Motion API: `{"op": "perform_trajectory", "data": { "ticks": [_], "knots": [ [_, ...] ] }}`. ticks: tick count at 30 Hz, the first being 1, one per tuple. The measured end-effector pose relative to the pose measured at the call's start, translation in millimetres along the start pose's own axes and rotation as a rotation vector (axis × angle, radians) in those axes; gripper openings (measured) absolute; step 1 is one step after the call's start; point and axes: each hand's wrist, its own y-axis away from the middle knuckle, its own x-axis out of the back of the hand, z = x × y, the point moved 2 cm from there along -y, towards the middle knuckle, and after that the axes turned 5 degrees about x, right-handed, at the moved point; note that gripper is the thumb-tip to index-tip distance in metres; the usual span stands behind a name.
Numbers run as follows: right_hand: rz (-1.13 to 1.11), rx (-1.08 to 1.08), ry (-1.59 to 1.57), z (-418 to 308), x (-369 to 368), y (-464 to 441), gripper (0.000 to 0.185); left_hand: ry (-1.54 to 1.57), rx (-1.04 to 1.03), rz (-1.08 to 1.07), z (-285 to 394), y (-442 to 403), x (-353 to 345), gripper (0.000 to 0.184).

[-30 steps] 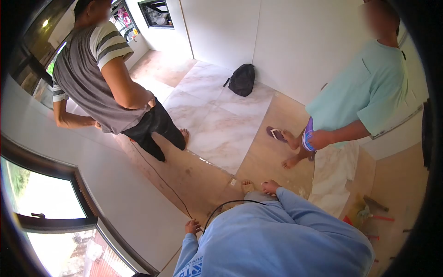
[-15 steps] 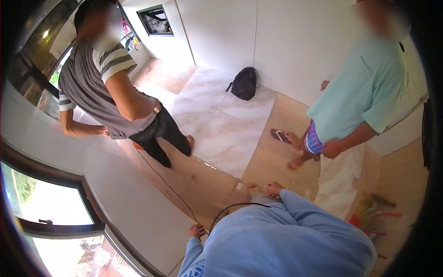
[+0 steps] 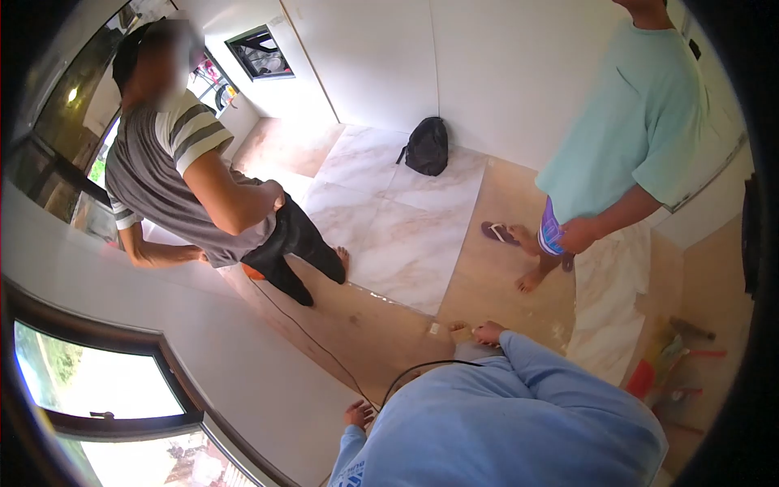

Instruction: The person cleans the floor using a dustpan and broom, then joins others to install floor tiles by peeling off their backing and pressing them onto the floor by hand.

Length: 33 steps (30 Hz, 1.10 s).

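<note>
My left hand [image 3: 359,414] is low beside the white wall, its fingers apart and nothing seen in them. Close by runs a thin dark cable [image 3: 320,347] along the floor. A thicker black cord [image 3: 414,364] arches over the front of my blue sweatshirt [image 3: 487,422]. My right hand [image 3: 489,333] is in front of my body with its fingers curled closed. At its fingertips shows a small tan patch [image 3: 462,334]; whether the hand holds it, I cannot tell.
One person in a grey striped shirt [image 3: 182,178] leans at the left wall. Another in a mint shirt [image 3: 625,122] stands at right, near flip-flops [image 3: 499,233]. A black backpack [image 3: 427,148] rests on marbled tiles [image 3: 381,235]. Red-handled tools [image 3: 641,378] lie at lower right; a window [image 3: 97,373] is at left.
The view has shifted slightly. My left hand has its fingers more spread and sits a little further right. The tan patch by my right hand shows more clearly. Both other people stay in place.
</note>
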Motion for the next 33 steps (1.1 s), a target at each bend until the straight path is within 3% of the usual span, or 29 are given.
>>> {"op": "perform_trajectory", "data": {
  "ticks": [3,9,13,20,22,24,27,30,33],
  "knots": [
    [0.007,0.001,0.037,4.8,-0.7,-6.8,0.040,0.133,0.125,0.043,10.0,8.3,-1.3,0.042],
    [0.045,-0.030,-0.008,12.0,12.4,-17.5,0.040,0.198,0.145,0.057,14.7,7.6,-4.6,0.039],
    [0.096,-0.058,-0.063,11.4,29.9,-8.3,0.036,-0.018,-0.098,-0.016,-5.1,-4.2,-12.9,0.037],
    [0.026,-0.055,-0.152,26.4,54.5,-32.9,0.033,-0.095,-0.180,-0.022,-5.6,1.5,-45.2,0.033],
    [0.071,-0.057,-0.081,38.3,59.7,-47.1,0.033,-0.027,-0.097,0.023,1.8,7.9,-57.2,0.031],
    [0.056,-0.023,-0.072,23.7,73.6,-33.3,0.033,0.210,0.123,0.138,20.7,29.4,-77.2,0.031],
    [0.137,0.096,0.006,31.0,80.7,-47.2,0.039,0.196,0.165,0.141,26.5,34.4,-91.1,0.030],
    [0.057,0.019,-0.003,33.9,90.2,-56.5,0.036,0.154,0.045,0.107,21.4,36.2,-99.2,0.030],
    [-0.014,-0.047,-0.005,37.5,93.0,-67.4,0.032,0.269,0.148,0.176,22.1,41.5,-109.6,0.030]
  ]
}}
